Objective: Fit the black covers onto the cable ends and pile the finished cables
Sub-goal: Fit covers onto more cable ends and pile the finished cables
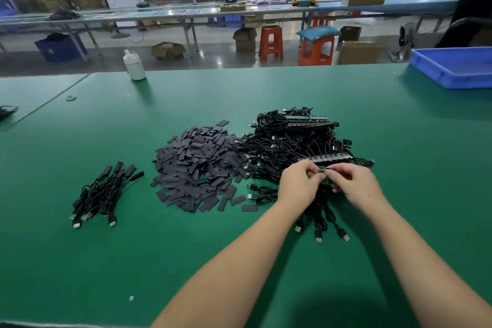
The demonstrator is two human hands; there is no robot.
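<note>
Green bench mat [239,261], factory floor behind. Both hands meet at about 4 o'clock from the covers heap [197,165]: left hand [298,184] and right hand [354,184] both pinch a small board end [322,171] at the tangled cables [290,141]. I'd free one cable cleanly before grabbing a cover. Finished pile [103,192] sits at 9 o'clock.
</note>
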